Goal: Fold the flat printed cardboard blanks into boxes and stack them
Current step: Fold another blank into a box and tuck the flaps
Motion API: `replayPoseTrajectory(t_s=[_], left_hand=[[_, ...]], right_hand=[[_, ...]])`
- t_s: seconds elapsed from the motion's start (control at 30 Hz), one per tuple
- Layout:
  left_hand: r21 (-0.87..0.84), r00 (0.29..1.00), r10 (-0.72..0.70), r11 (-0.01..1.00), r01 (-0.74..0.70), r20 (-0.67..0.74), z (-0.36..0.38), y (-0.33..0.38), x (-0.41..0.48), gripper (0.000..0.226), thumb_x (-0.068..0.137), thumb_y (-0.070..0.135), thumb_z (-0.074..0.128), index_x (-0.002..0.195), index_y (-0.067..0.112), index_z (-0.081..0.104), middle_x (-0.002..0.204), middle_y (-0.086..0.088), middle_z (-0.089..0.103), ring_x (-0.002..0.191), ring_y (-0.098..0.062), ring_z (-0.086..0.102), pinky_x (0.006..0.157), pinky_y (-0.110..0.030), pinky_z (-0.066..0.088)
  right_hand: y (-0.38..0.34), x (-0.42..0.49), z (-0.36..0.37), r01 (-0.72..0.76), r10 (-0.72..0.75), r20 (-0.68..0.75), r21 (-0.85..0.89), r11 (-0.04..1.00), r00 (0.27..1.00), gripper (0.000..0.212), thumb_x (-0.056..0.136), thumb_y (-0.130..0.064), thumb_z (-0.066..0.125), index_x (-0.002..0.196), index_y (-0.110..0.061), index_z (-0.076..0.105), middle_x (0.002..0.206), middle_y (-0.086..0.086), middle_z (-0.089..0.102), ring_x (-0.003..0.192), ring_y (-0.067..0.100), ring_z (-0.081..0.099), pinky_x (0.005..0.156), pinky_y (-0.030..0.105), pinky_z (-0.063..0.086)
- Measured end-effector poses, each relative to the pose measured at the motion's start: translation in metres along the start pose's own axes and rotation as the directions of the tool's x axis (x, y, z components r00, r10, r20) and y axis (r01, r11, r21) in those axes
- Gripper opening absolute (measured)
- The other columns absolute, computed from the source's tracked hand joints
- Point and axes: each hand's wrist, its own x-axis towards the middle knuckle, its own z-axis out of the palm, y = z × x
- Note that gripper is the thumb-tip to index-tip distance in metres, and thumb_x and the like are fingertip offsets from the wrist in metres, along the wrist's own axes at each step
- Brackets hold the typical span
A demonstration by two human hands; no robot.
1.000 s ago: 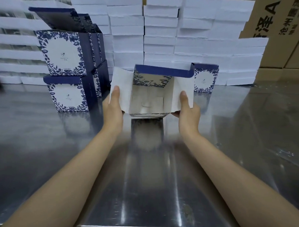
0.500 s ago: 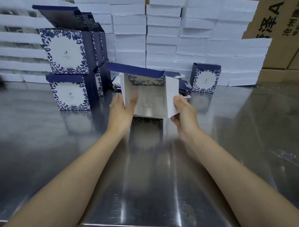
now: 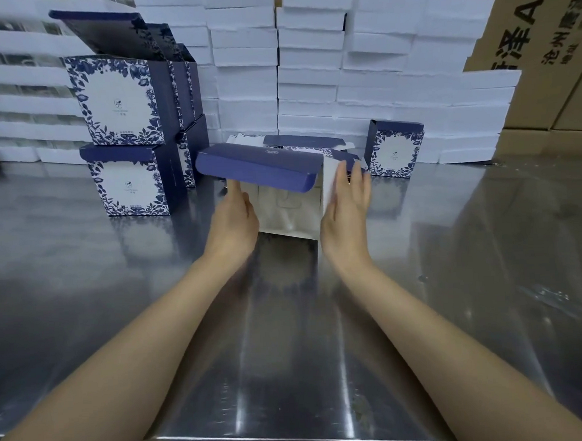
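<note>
Flat right hand [image 3: 347,204] presses the box's [image 3: 283,217] white side flap in. Left hand [image 3: 234,219] is at the other side, fingertips hidden under the lid [image 3: 257,163]; pinching or pressing, cannot tell. Box sits mid-frame between both hands, lid lying left-to-right above them. Stack [image 3: 126,134] upper left shows 2 in front, more behind; 1 lone box [image 3: 395,149] right.

Open steel table [image 3: 86,296] lies near me and to both sides of the half-folded box [image 3: 257,166]; far left, the stack of finished boxes [image 3: 126,137] bars my reach; straight behind, the pile of flat blanks [image 3: 299,141] and the wall of white stacks [image 3: 310,86] close the way; far right stands a single box [image 3: 395,149], a gap between it and the half-folded box.
</note>
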Motion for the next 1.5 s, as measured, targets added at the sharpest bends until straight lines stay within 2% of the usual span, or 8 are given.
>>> replayPoseTrajectory(t_s=[0.13, 0.3, 0.6, 0.77, 0.87, 1.0, 1.17, 1.5], left_hand=[[-0.033, 0.999, 0.050, 0.998, -0.050, 0.004, -0.002, 0.007, -0.003, 0.062, 0.096, 0.005, 0.031, 0.151, 0.028, 0.014, 0.056, 0.000, 0.035, 0.047, -0.017, 0.033, 0.049, -0.033, 0.031], [-0.029, 0.996, 0.090, 0.996, -0.090, 0.024, -0.005, 0.013, -0.004, 0.063, 0.097, 0.015, 0.032, 0.151, 0.042, 0.014, 0.052, 0.001, 0.039, 0.045, -0.011, 0.039, 0.048, -0.029, 0.033], [0.021, 0.987, 0.157, 0.987, -0.157, 0.023, 0.000, 0.018, -0.013, 0.066, 0.098, 0.009, 0.032, 0.155, 0.032, 0.007, 0.051, 0.001, 0.039, 0.044, -0.011, 0.041, 0.043, -0.021, 0.029], [0.080, 0.991, 0.133, 0.988, -0.132, -0.010, 0.001, 0.018, -0.012, 0.065, 0.095, 0.003, 0.032, 0.154, 0.021, 0.012, 0.056, -0.001, 0.042, 0.052, -0.021, 0.042, 0.056, -0.036, 0.030], [0.072, 0.990, 0.136, 0.988, -0.135, -0.019, 0.002, 0.016, -0.012, 0.064, 0.094, 0.002, 0.032, 0.154, 0.021, 0.015, 0.056, 0.000, 0.041, 0.053, -0.023, 0.041, 0.056, -0.037, 0.028], [-0.024, 0.993, 0.104, 0.994, -0.106, -0.053, 0.001, 0.011, -0.007, 0.059, 0.095, 0.009, 0.033, 0.149, 0.032, 0.026, 0.050, 0.007, 0.038, 0.047, -0.014, 0.042, 0.047, -0.028, 0.028], [-0.360, 0.990, -0.044, 0.933, -0.009, -0.137, -0.011, 0.013, -0.001, 0.040, 0.096, 0.030, 0.049, 0.136, 0.029, 0.052, 0.090, 0.026, 0.064, 0.086, 0.004, 0.058, 0.083, -0.018, 0.045], [-0.732, 0.973, -0.006, 0.661, -0.168, -0.229, -0.012, 0.031, 0.000, 0.060, 0.089, -0.004, 0.056, 0.138, 0.019, 0.030, 0.140, -0.005, 0.052, 0.117, -0.001, 0.057, 0.091, -0.017, 0.047]], right_hand=[[-0.004, 0.004, -0.004, -0.121, 0.091, 0.105, 0.329, 0.936, 0.990, 0.053, 0.098, 0.001, 0.028, 0.146, -0.018, 0.041, 0.095, -0.015, 0.059, 0.086, -0.002, 0.053, 0.079, 0.011, 0.038], [0.002, 0.011, -0.008, -0.242, 0.125, 0.318, 0.358, 0.902, 0.940, 0.074, 0.092, -0.065, 0.036, 0.155, -0.029, 0.016, 0.158, -0.015, 0.023, 0.144, 0.003, 0.020, 0.119, 0.029, 0.014], [0.006, 0.016, -0.016, -0.006, -0.004, 0.118, 0.083, 0.997, 0.993, 0.034, 0.101, -0.014, 0.043, 0.133, -0.009, 0.053, 0.100, -0.015, 0.058, 0.086, -0.013, 0.050, 0.078, 0.007, 0.035], [0.005, 0.009, -0.010, 0.132, -0.128, -0.073, 0.044, 0.990, 0.989, 0.051, 0.086, 0.002, 0.056, 0.136, -0.007, 0.048, 0.113, -0.005, 0.058, 0.096, 0.011, 0.051, 0.093, 0.023, 0.039], [0.004, 0.009, -0.010, 0.120, -0.119, -0.089, 0.010, 0.993, 0.989, 0.018, 0.092, -0.004, 0.051, 0.099, -0.016, 0.063, 0.065, -0.011, 0.041, 0.059, -0.002, 0.040, 0.058, 0.014, 0.031], [-0.003, 0.009, -0.017, 0.112, -0.104, -0.080, 0.112, 0.987, 0.991, 0.039, 0.098, -0.022, 0.051, 0.061, -0.031, 0.045, 0.053, -0.006, 0.033, 0.053, 0.004, 0.028, 0.051, 0.020, 0.023], [-0.009, 0.018, -0.025, -0.056, 0.085, -0.100, 0.266, 0.962, 0.991, 0.042, 0.088, -0.037, 0.068, 0.126, -0.021, 0.060, 0.089, -0.025, 0.063, 0.069, -0.003, 0.052, 0.068, 0.011, 0.043], [-0.010, 0.034, -0.047, -0.090, 0.220, -0.167, 0.563, 0.822, 0.961, 0.034, 0.085, -0.010, 0.068, 0.113, -0.023, 0.053, 0.123, -0.003, 0.060, 0.119, 0.009, 0.055, 0.106, 0.032, 0.042]])
